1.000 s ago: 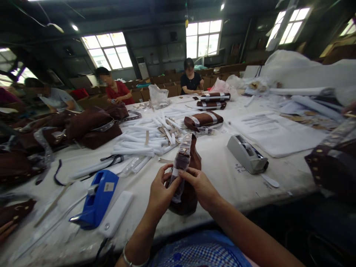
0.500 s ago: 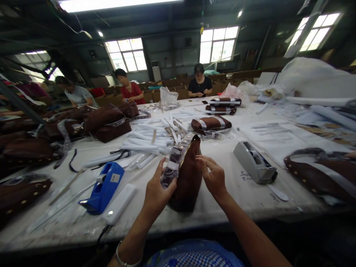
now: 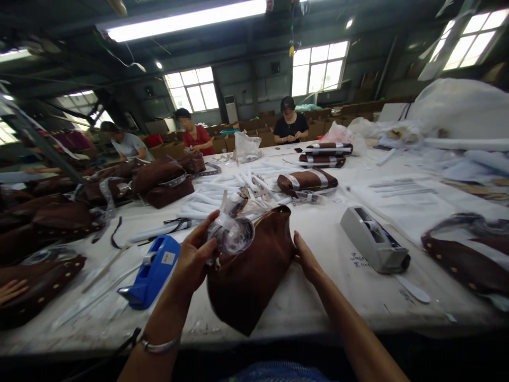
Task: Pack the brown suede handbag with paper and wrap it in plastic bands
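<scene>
A brown leather bag [image 3: 248, 273] lies on its side at the near edge of the white table [image 3: 318, 297]. My left hand [image 3: 194, 254] is closed on the bag's strap [image 3: 233, 233], which is wrapped in clear plastic and coiled above the bag's left side. My right hand [image 3: 306, 257] presses against the bag's right side with fingers stretched out. A bracelet [image 3: 159, 346] sits on my left wrist.
A blue tape dispenser [image 3: 153, 270] stands left of the bag, a grey tape dispenser [image 3: 374, 241] to the right. White paper rolls [image 3: 214, 191] and more brown bags [image 3: 163, 183] cover the table. Three people [image 3: 292, 124] work at the far side. Another person's hand [image 3: 11, 289] shows at far left.
The bag has gone from standing upright to lying on its side. My left hand lifted and coiled the wrapped strap; my right hand let go of it and moved to the bag's right side.
</scene>
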Tool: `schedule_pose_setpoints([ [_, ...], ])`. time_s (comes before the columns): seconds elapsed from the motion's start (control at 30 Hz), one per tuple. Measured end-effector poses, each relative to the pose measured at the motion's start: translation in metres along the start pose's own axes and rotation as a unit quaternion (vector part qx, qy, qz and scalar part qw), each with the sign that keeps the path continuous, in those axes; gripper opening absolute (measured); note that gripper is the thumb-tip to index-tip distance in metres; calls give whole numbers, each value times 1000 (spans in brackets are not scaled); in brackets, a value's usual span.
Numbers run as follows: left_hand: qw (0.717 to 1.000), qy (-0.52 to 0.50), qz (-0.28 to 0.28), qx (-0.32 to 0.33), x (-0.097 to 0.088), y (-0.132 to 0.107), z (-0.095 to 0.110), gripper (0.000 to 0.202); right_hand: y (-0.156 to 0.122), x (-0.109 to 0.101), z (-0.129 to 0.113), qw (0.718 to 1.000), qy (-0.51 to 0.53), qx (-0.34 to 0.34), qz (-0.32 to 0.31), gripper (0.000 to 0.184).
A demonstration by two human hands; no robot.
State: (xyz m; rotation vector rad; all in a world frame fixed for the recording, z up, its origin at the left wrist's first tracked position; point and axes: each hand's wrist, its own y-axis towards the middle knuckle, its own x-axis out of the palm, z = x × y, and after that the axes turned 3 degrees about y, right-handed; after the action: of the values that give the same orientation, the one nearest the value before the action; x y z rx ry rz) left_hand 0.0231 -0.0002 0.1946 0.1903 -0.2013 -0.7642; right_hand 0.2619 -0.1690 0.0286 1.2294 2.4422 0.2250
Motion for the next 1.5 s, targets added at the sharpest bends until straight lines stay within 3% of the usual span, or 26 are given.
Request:
schedule_pose_setpoints([
  [0.13,997,29,52,52,-17,32,23,66,-35,-45,-36,981,149,118,-40,59],
  [0.2,990,125,34,62,-26,56,19,66,-56,-75,-45,985,32,168,-41,55],
  [0.27,962,257,33,85,-31,77,3,62,-73,-99,-48,974,-124,187,-20,54],
  [0.37,918,375,29,122,-22,85,-30,52,-86,-114,-51,955,-267,106,78,51],
  [0.43,915,380,-54,122,-8,77,-46,49,-83,-109,-60,948,-302,-11,101,47],
  [0.53,884,388,-233,117,11,61,-59,54,-61,-88,-81,932,-321,-168,0,50],
  [0.6,843,418,-315,124,18,52,-66,67,-44,-71,-89,910,-341,-216,-92,68],
  [0.7,783,474,-376,147,14,36,-86,91,-28,-49,-80,871,-378,-244,-197,97],
  [0.77,749,516,-372,183,7,19,-107,98,-29,-39,-60,851,-397,-260,-226,98],
  [0.83,727,557,-320,243,1,-1,-132,89,-39,-32,-37,841,-413,-281,-208,84],
  [0.93,709,580,-205,344,-4,-29,-164,71,-59,-25,-11,838,-423,-312,-145,72],
  [1.03,702,577,-148,391,-4,-41,-180,67,-70,-20,-1,843,-414,-319,-124,71],
  [1.2,714,565,-184,370,-4,-31,-178,64,-53,-25,-10,841,-403,-317,-175,66],
  [1.4,725,563,-278,284,-8,-7,-156,64,-1,-50,-40,798,-372,-299,-367,69],
  [1.5,723,566,-313,244,-5,-3,-146,67,12,-55,-38,787,-348,-314,-400,72],
])
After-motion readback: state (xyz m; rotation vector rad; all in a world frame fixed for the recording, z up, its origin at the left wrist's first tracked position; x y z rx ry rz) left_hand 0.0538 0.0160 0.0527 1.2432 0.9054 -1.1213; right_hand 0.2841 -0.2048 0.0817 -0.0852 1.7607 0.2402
